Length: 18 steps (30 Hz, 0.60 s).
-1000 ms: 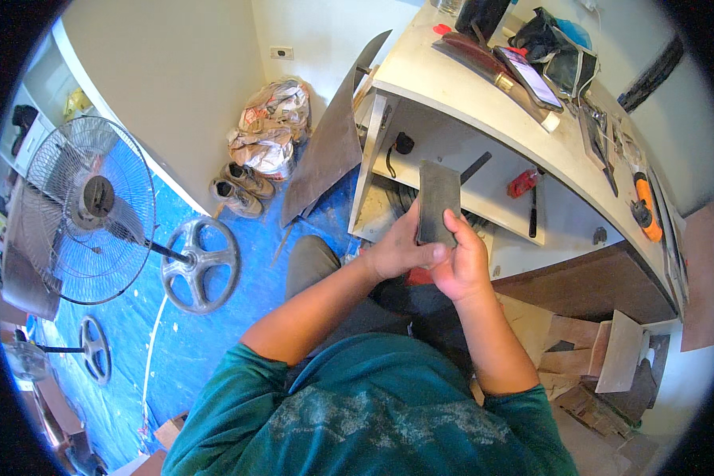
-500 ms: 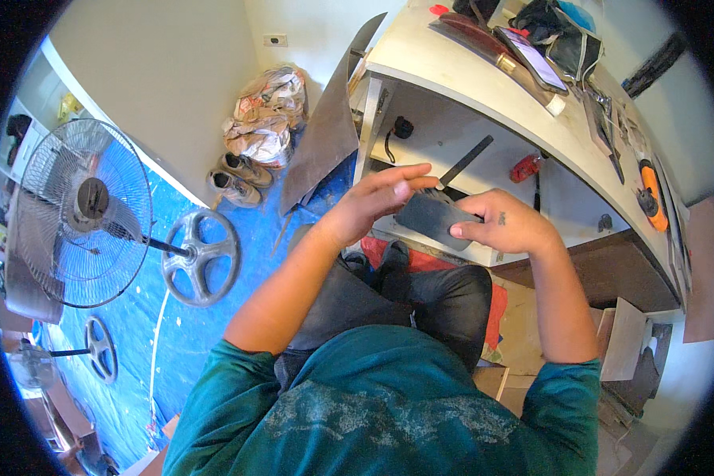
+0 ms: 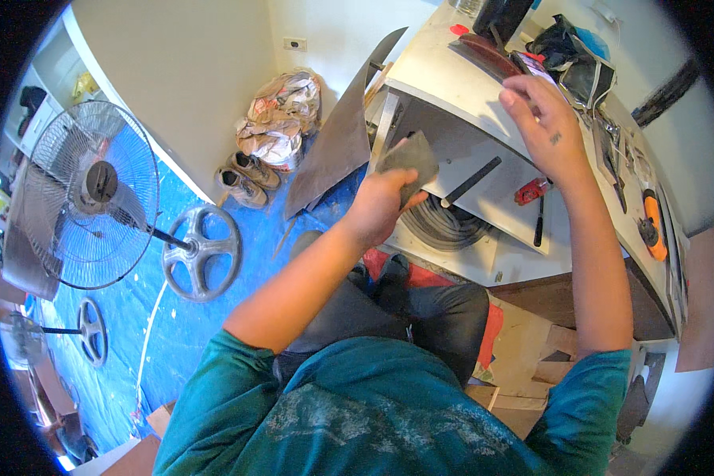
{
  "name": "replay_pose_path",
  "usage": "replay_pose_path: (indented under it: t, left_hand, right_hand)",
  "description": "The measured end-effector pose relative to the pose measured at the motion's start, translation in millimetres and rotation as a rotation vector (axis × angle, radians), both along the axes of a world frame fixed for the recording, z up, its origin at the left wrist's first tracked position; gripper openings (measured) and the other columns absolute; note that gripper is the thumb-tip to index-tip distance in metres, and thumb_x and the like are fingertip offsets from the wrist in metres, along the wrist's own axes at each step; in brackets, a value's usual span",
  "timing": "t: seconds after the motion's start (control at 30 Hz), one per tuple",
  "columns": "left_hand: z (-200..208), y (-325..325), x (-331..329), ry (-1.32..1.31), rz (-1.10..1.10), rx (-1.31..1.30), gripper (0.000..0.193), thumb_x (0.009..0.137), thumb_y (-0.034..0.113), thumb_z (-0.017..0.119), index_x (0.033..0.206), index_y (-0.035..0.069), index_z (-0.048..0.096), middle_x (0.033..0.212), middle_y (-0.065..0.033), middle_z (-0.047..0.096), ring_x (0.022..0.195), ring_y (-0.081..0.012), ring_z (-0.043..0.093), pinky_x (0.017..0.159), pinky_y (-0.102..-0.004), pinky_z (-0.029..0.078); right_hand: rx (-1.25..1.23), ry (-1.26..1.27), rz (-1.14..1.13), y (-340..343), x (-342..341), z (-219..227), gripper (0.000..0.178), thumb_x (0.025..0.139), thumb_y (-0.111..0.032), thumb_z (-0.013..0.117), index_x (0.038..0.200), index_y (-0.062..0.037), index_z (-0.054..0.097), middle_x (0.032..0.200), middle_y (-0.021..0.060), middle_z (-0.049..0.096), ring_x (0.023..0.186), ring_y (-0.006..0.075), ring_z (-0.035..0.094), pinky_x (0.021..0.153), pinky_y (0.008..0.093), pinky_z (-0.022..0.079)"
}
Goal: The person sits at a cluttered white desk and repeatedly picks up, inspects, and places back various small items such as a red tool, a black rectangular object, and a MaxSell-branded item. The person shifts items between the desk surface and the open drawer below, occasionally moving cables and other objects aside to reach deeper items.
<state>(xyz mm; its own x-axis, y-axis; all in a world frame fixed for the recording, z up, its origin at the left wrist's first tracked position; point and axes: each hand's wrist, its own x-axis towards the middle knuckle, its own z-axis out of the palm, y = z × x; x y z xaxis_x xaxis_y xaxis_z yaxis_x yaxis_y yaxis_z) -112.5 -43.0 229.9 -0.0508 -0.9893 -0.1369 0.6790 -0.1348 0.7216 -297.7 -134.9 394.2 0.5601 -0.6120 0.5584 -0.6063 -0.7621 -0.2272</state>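
Observation:
My left hand (image 3: 379, 205) is closed round a flat, dark grey rectangular piece (image 3: 414, 163), thumb across its face. What it is made of I cannot tell. Up at the right, my right hand (image 3: 549, 131) is over the edge of the white worktop (image 3: 428, 67), fingers loosely bent, with nothing visible in them. Just beyond its fingertips a phone (image 3: 534, 65) lies partly covered. Below, a dark flat bar with a pale tip (image 3: 474, 181) lies in the open white cabinet (image 3: 508, 242), near a red-handled tool (image 3: 530, 191).
A coiled grey cable (image 3: 444, 226) sits low in the cabinet. On the worktop are an orange-and-black tool (image 3: 653, 222) and a black bag (image 3: 567, 51). A bent brown sheet (image 3: 333, 131) leans at the cabinet's left. Shoes (image 3: 246, 178) and a standing fan (image 3: 95, 194) are on the left.
The grey piece has passed from my right hand to my left. My right hand has risen to the worktop. The coiled cable has come into sight.

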Motion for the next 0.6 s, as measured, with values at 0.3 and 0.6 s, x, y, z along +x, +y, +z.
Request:
replay_pose_path:
  t: [0.3,0.6]
  left_hand:
    - [37,-62,-1,0.214,0.167,0.09,0.03,0.09,0.008,0.048,0.118,-0.004,0.048,0.108,-0.0194,0.058,0.101,-0.0333,0.059,0.092,-0.0528,0.047]
    - [58,-60,5,0.187,0.174,0.027,0.03,0.087,0.001,0.048,0.117,-0.005,0.048,0.107,-0.0185,0.058,0.099,-0.0346,0.058,0.092,-0.0525,0.048]
  right_hand:
    - [-0.347,0.004,-0.02,-42,14,-39,0.038,0.095,-0.036,0.051,0.112,-0.0041,0.063,0.122,0.0194,0.055,0.122,0.0388,0.043,0.104,0.0465,0.034]
    - [-0.332,0.007,-0.06,-42,9,-43,0.042,0.097,-0.04,0.047,0.109,-0.0043,0.065,0.123,0.0195,0.056,0.124,0.04,0.041,0.105,0.0474,0.032]
